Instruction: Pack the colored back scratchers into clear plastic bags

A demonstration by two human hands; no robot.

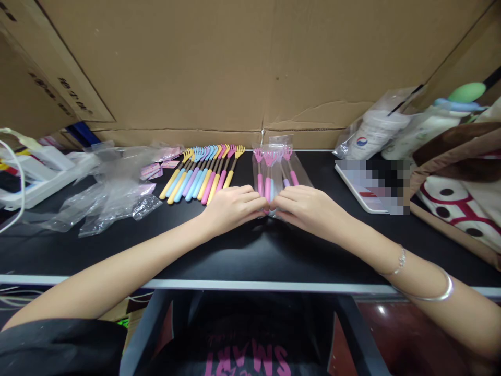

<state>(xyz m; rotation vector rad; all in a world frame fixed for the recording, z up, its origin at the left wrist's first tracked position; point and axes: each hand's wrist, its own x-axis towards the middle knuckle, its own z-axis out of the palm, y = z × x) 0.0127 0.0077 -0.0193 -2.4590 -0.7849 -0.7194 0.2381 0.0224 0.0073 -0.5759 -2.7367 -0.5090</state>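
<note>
Small back scratchers (269, 180) with pink and purple claws lie in clear plastic bags (279, 141) in front of me. Their handles run toward me, and the lower ends pass under my fingers. My left hand (239, 205) is closed at the near end of the bags, fingertips pinched together. Close beside it, my right hand (309, 208) curls over the same end from the other side, also closed. The exact grip under the fingers is hidden. Left of these, a fanned row of loose back scratchers (203, 180) shows yellow, blue, purple and pink handles.
Empty clear bags (107, 188) and pink labels (152, 169) lie at the left, near a white power strip (47, 175). To the right are a phone (362, 190), a bagged cup (378, 133), a bottle (446, 125) and a cloth bag (462, 193). Cardboard (219, 62) walls the back.
</note>
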